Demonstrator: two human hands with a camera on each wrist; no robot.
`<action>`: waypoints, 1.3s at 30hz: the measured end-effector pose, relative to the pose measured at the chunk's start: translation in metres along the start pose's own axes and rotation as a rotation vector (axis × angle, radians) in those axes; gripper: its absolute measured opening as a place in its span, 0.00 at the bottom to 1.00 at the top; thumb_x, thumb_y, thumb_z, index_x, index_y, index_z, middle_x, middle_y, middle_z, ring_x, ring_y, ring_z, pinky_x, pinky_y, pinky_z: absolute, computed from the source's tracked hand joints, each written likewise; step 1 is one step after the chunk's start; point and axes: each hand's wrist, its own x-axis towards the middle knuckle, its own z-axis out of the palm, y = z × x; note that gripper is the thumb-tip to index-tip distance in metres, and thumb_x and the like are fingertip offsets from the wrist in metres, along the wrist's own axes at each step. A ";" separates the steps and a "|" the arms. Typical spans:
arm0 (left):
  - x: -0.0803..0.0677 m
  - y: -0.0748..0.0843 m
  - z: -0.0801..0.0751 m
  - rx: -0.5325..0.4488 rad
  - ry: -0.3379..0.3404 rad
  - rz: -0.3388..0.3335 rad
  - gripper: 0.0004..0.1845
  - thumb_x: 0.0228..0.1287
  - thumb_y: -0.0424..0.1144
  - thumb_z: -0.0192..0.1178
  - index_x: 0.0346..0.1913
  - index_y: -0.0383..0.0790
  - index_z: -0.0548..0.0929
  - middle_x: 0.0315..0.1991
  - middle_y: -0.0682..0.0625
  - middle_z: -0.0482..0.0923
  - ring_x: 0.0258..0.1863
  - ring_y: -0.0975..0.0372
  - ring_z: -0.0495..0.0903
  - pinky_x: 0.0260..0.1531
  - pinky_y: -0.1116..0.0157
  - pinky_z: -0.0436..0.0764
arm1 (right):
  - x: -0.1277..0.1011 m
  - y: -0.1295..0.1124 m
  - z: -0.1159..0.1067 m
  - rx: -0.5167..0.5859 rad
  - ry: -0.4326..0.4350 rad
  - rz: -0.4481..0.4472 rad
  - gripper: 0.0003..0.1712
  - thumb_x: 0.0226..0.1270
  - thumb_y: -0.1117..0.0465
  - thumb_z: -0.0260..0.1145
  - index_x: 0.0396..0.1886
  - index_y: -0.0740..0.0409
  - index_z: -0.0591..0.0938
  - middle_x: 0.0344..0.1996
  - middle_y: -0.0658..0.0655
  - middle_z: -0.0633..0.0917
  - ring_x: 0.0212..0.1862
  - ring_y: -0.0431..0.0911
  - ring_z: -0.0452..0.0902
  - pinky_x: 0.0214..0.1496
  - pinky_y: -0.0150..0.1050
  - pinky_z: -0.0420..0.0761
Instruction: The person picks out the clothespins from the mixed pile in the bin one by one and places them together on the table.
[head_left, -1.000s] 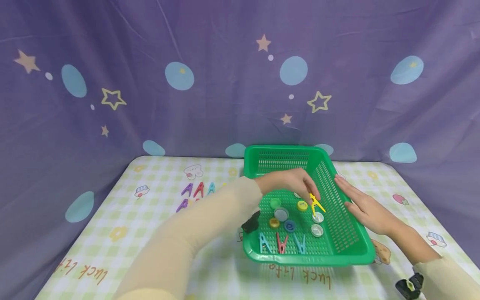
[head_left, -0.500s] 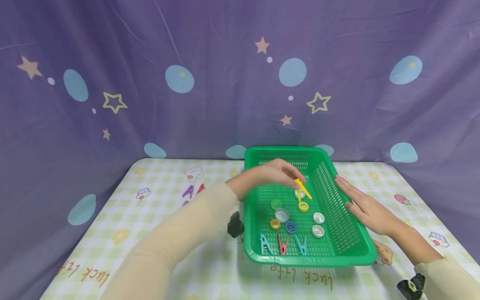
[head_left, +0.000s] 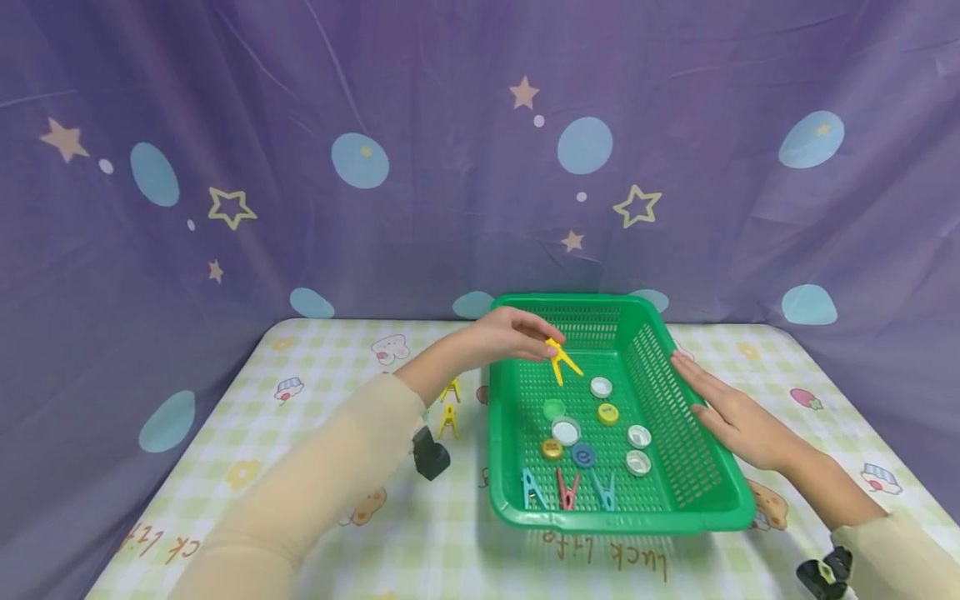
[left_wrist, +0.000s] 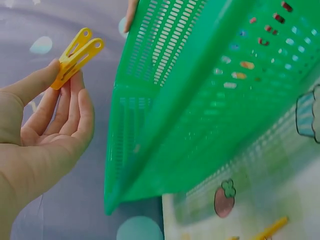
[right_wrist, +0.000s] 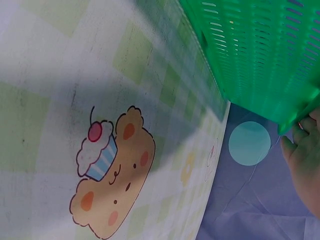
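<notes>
My left hand (head_left: 512, 335) pinches a yellow clothespin (head_left: 561, 359) between thumb and fingertips, above the left side of the green basket (head_left: 622, 521). In the left wrist view the clothespin (left_wrist: 75, 59) points up and away from the fingers, outside the basket's wall. My right hand (head_left: 738, 421) rests with straight fingers along the basket's right rim. Inside the basket lie two blue clothespins, one of them (head_left: 604, 492) right of a red clothespin (head_left: 567, 490). Several bottle caps, including a blue cap (head_left: 583, 455) and a yellow cap (head_left: 607, 414), lie on its floor.
Left of the basket, two yellow clothespins, the nearer one (head_left: 448, 420) fully visible, lie on the checked tablecloth (head_left: 420, 533). My left forearm hides part of the table there. A purple curtain (head_left: 465, 233) hangs behind the table.
My left hand has moved left across the basket with the yellow clothespin, from its right side to near its left rim. Yellow clothespins on the table have come into sight. The right hand stays put.
</notes>
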 end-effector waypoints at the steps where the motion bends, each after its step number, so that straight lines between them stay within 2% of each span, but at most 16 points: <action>1: -0.002 -0.001 -0.003 -0.010 0.005 -0.001 0.17 0.61 0.31 0.64 0.54 0.36 0.81 0.58 0.43 0.80 0.52 0.60 0.82 0.57 0.63 0.82 | 0.000 0.000 0.000 0.000 0.001 0.000 0.34 0.72 0.65 0.52 0.75 0.63 0.54 0.76 0.62 0.55 0.76 0.25 0.37 0.68 0.08 0.41; 11: -0.022 -0.014 -0.025 0.003 0.014 0.001 0.19 0.65 0.31 0.60 0.59 0.34 0.77 0.62 0.39 0.76 0.56 0.57 0.81 0.65 0.56 0.75 | -0.001 0.000 0.000 0.000 -0.003 0.006 0.35 0.72 0.65 0.52 0.75 0.62 0.54 0.76 0.63 0.55 0.76 0.25 0.37 0.68 0.08 0.41; 15: -0.025 -0.018 -0.033 0.015 0.010 -0.043 0.19 0.65 0.31 0.60 0.59 0.33 0.77 0.62 0.39 0.76 0.56 0.57 0.81 0.64 0.55 0.76 | -0.002 0.000 0.000 0.000 -0.002 0.006 0.35 0.72 0.65 0.52 0.75 0.63 0.54 0.76 0.63 0.55 0.75 0.24 0.36 0.68 0.08 0.41; 20: -0.031 -0.019 -0.041 0.077 0.013 -0.116 0.18 0.65 0.33 0.61 0.57 0.34 0.79 0.58 0.40 0.79 0.50 0.58 0.84 0.60 0.58 0.79 | -0.001 0.000 0.000 -0.001 -0.004 0.004 0.35 0.72 0.65 0.52 0.75 0.63 0.54 0.76 0.63 0.55 0.75 0.25 0.36 0.68 0.08 0.41; 25: -0.036 -0.019 -0.049 0.099 0.008 -0.152 0.19 0.65 0.32 0.60 0.58 0.32 0.78 0.59 0.40 0.78 0.46 0.61 0.85 0.60 0.57 0.79 | 0.000 0.000 0.000 0.002 -0.002 0.000 0.35 0.72 0.65 0.52 0.75 0.63 0.54 0.76 0.64 0.55 0.76 0.26 0.37 0.68 0.08 0.41; 39: -0.048 -0.031 -0.076 0.095 -0.032 -0.240 0.21 0.66 0.33 0.59 0.61 0.32 0.75 0.57 0.43 0.80 0.50 0.59 0.84 0.62 0.56 0.77 | 0.001 0.001 0.000 -0.002 -0.005 0.007 0.35 0.72 0.65 0.52 0.75 0.63 0.54 0.75 0.65 0.56 0.76 0.25 0.36 0.68 0.08 0.41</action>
